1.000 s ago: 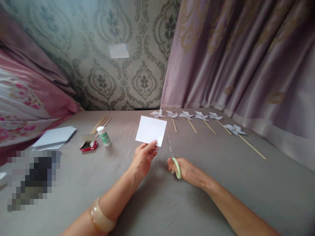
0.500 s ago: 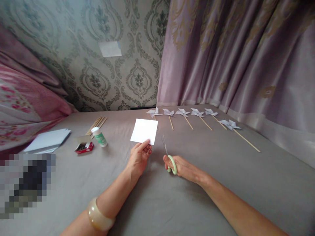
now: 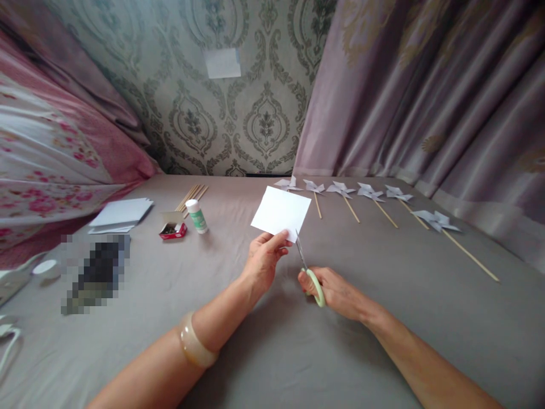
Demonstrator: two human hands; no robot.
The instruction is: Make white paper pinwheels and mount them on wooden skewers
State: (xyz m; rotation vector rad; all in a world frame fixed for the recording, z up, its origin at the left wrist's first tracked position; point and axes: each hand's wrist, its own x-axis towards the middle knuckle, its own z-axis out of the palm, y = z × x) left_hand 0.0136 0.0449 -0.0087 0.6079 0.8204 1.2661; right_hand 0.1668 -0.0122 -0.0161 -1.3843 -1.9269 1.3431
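A square of white paper (image 3: 281, 210) is pinched at its near edge by my left hand (image 3: 264, 258), thumb on top. My right hand (image 3: 334, 291) grips a pair of scissors (image 3: 315, 286) with pale green handles. The scissor tips meet the paper at its near right corner; whether they have cut in, I cannot tell. Behind the paper and to its right lie several white paper pinwheels (image 3: 340, 190) on wooden sticks, the nearest one (image 3: 437, 220) out to the right.
Left of my hands stand a white and green glue bottle (image 3: 197, 217) and a small open red box (image 3: 174, 228) of dark bits. Several wooden sticks (image 3: 191, 196) and a stack of white paper (image 3: 121, 213) lie beyond. A power strip (image 3: 12, 284) sits at far left.
The scissors have come up to the paper's near right corner; before, they were apart from it. The paper has turned a little in my left hand. My view has shifted left.
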